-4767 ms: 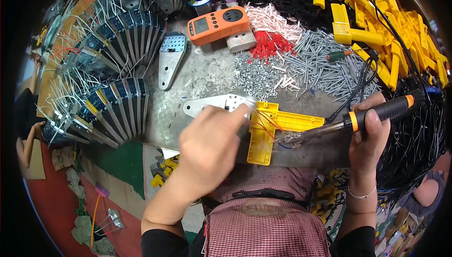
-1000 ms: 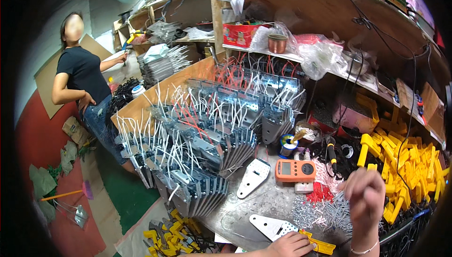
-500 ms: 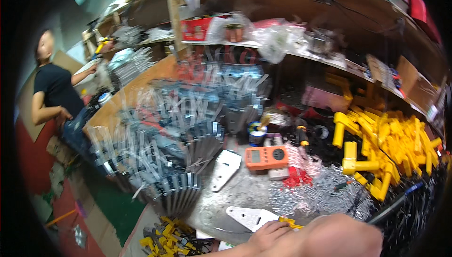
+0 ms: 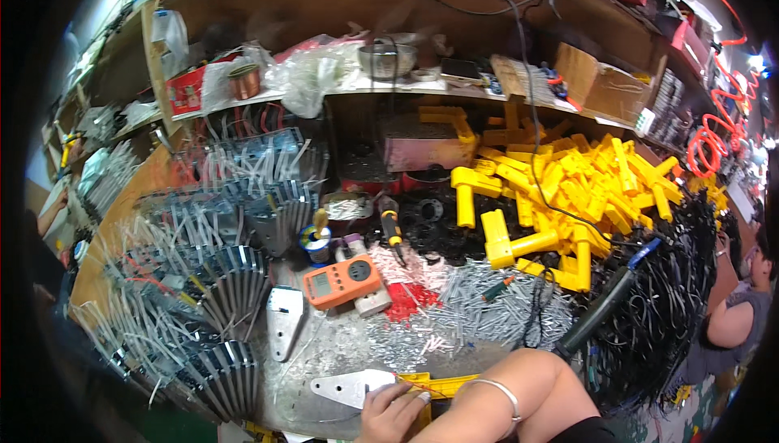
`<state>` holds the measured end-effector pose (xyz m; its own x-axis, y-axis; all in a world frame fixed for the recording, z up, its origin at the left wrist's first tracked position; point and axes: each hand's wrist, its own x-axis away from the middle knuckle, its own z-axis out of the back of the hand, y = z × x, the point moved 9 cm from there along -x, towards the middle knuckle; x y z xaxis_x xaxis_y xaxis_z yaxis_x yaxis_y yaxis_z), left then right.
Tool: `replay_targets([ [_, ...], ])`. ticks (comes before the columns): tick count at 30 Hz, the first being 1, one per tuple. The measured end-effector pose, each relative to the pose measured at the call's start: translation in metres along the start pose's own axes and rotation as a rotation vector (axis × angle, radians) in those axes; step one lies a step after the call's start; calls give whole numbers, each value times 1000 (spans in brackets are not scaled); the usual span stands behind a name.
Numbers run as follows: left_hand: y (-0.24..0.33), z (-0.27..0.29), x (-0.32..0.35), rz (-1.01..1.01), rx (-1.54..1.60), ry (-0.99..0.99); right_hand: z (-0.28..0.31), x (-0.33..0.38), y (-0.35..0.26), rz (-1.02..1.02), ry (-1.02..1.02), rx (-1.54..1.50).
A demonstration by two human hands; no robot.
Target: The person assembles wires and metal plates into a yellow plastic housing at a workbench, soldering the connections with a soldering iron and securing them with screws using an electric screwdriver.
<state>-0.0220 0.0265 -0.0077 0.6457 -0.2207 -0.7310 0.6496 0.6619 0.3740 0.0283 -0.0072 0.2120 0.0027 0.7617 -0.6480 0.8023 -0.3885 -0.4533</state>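
Observation:
At the lower edge my left hand has its fingers curled over a yellow plastic housing, with thin wires at its near end. Against the fingers lies the wide end of a white tapered plate with holes. My right forearm, with a silver bangle on it, bends down from a raised elbow; the right hand itself is out of sight at the lower edge. A second white plate rests on the grey tabletop farther left. Beyond the hands are an orange meter and a heap of silver screws.
Yellow plastic housings are piled at the right, beside black cables and a dark tube with a blue end. Dark flat parts with clear strips fill the left. A screwdriver stands behind. Co-workers are at both sides.
The view has swung right, so the bench things appear farther left and a co-worker shows at the right. My left hand stays at the yellow housing; the bangle now shows.

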Motion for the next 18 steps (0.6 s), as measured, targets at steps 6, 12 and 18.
replay_targets([
  [6, 11, 0, 3, -74, 67, -27, 25, 34, 9, -309, 169, 465],
  [12, 5, -10, 10, 24, 57, -85, 5, 33, -36, 934, 250, 320],
  [18, 15, 3, -1, -62, -27, 35, 3, 18, -17, 34, -165, 371],
])
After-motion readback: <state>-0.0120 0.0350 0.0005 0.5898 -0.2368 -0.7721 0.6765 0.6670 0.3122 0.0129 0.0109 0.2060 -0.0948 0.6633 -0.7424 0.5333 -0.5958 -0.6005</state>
